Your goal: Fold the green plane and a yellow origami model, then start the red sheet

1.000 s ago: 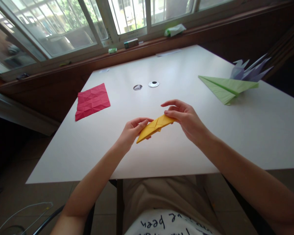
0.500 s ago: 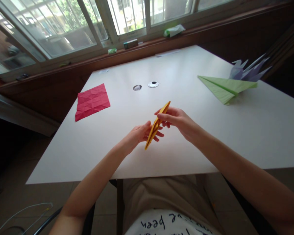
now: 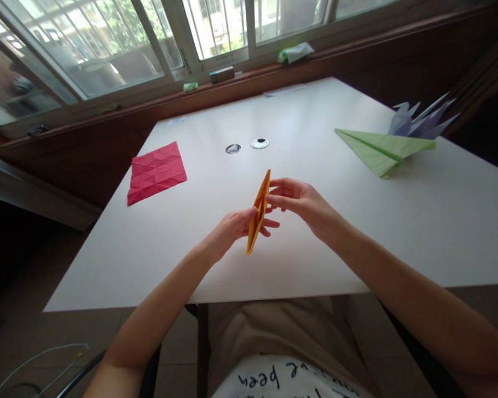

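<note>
A yellow-orange folded paper (image 3: 258, 215), long and narrow with a layered opening along its side, is held above the table in a steep slant. My left hand (image 3: 239, 222) grips its lower left part, thumb on the near side and fingers reaching out behind it. At its upper right edge, the thumb and fingertips of my right hand (image 3: 294, 195) are bent around the paper's edge; the exact contact of the fingertips is partly hidden.
Creased red paper (image 3: 157, 172) lies at the table's left. Two round pieces (image 3: 233, 148), (image 3: 259, 143) sit beyond my hands. A green folded paper (image 3: 382, 148) and pale purple pointed paper (image 3: 423, 120) stand right on the white table (image 3: 315, 260). Small items line the sill.
The yellow folded paper has turned more upright, its upper tip swinging left. My right fingers now sit at its right edge rather than across it. The left hand has barely moved.
</note>
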A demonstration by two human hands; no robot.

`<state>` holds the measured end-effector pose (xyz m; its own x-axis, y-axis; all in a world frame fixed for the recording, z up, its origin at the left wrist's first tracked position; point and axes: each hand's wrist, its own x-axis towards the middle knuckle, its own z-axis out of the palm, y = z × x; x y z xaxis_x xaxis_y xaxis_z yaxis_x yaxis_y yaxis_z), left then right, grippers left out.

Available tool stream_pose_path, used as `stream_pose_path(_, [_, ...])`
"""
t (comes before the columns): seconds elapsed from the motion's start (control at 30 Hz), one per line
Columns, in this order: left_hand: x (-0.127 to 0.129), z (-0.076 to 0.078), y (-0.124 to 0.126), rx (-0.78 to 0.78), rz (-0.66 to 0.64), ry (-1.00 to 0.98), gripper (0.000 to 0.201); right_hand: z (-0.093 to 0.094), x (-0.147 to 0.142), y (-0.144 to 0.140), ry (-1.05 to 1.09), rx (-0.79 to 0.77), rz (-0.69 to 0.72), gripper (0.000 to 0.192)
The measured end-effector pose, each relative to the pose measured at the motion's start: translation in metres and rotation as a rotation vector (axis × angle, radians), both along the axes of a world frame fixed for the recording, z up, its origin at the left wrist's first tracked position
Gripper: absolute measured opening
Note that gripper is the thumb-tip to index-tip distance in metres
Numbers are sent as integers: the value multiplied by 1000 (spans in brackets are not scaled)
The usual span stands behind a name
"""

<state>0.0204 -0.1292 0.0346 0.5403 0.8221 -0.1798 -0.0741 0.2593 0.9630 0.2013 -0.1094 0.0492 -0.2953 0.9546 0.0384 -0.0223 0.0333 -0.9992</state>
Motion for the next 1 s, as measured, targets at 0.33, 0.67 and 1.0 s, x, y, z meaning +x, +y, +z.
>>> stream_pose_path(0.33, [3, 1, -3, 118, 181, 65, 38, -2, -6, -1, 61, -28, 78, 34])
stream_pose_path(0.67, [7, -7, -3, 105, 305, 38, 38, -9, -9, -3, -151, 149, -17, 29])
stream_pose_path(1.0, [4, -7, -1, 304, 376, 134, 31, -15, -8, -2, -72, 189, -50, 22])
